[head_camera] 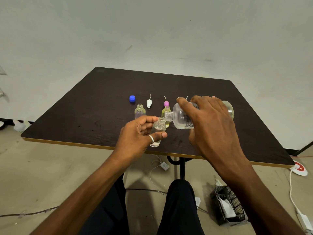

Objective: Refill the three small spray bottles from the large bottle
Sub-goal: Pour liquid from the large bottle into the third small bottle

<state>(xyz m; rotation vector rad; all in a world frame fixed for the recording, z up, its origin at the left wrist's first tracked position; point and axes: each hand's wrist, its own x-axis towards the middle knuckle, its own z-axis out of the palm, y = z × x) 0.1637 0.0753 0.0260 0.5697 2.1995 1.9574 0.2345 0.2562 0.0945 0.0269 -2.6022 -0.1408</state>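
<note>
A: Status on the refill?

B: Mid-pour, by my read. Over the table (101, 99) the large bottle (181, 118) is uncapped and tipped on its side. Its neck points left, with the mouth just beside the mouth of the held small bottle. I can't see a stream, so I can't say whether liquid is flowing.

A: Hands?

B: The right hand (213, 126) is over the large bottle from above, fingers curled round its body. The left hand (135, 136) pinches the clear small bottle (160, 127) between thumb and fingers, over the table's near edge. It looks to have a little liquid at the bottom.

A: The other two?

B: Both stand open on the table, beyond the held one. The pale bottle (139, 111) is to the left, apart. The yellowish bottle (166, 112) is right behind the large bottle's neck. Can't tell their fill levels.

A: What's left?

B: I'd guess finish this fill, check the other two, then refit the heads. The white spray head (149, 102) and pink spray head (166, 103) lie behind the bottles. The third is mostly hidden by the right hand. The blue cap (132, 98) sits far left, likely the large bottle's.
</note>
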